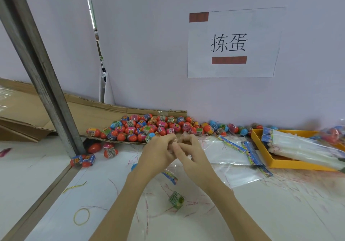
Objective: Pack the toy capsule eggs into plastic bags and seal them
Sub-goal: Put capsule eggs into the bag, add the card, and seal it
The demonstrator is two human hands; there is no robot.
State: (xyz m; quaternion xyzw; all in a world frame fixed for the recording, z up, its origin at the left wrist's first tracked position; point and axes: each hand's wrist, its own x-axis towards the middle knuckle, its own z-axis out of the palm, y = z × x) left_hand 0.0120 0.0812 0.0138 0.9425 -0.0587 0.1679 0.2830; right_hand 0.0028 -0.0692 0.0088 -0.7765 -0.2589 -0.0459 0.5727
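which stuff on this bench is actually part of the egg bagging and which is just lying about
Part of the job:
- pile of capsule eggs
- clear bag pinched by the left hand and right hand
- empty flat bags
- yellow tray of stacked bags

Just lying about:
- rubber band
- paper sign on the wall
- flattened cardboard
- metal post

Single head view, forward and down, close over table [280, 212], facing wall [149, 44].
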